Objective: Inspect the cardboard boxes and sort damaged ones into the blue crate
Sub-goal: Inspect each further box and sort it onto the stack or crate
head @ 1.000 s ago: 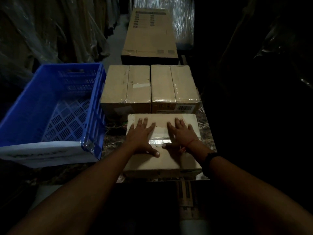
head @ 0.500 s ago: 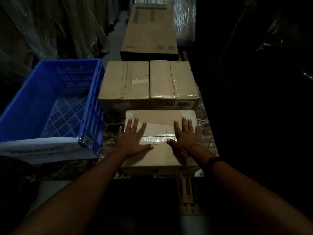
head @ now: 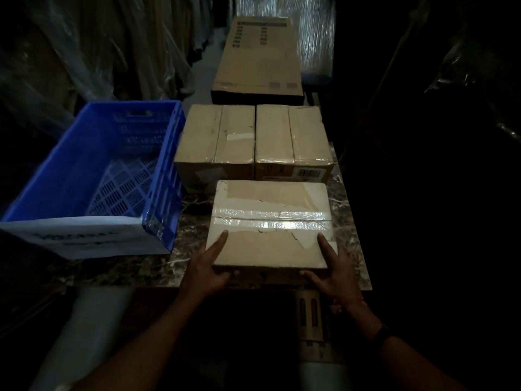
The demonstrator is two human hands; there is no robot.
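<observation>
crate (head: 158, 153): blue, slotted lattice floor
near box (head: 267, 249): tan, torn whitish patches, shiny clear tape band
bench (head: 191, 230): dark marble, pale veins

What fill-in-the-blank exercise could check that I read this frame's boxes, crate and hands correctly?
1. The blue slatted plastic crate stands on the person's ____ side.
2. The left hand and right hand grip the near edge of the torn-topped cardboard box, each with a ____ on top.
3. A shiny clear strip of ____ crosses that box's top.
4. Directly behind it, ____ brown cardboard boxes sit side by side.
Missing words: left; thumb; tape; two.
</observation>
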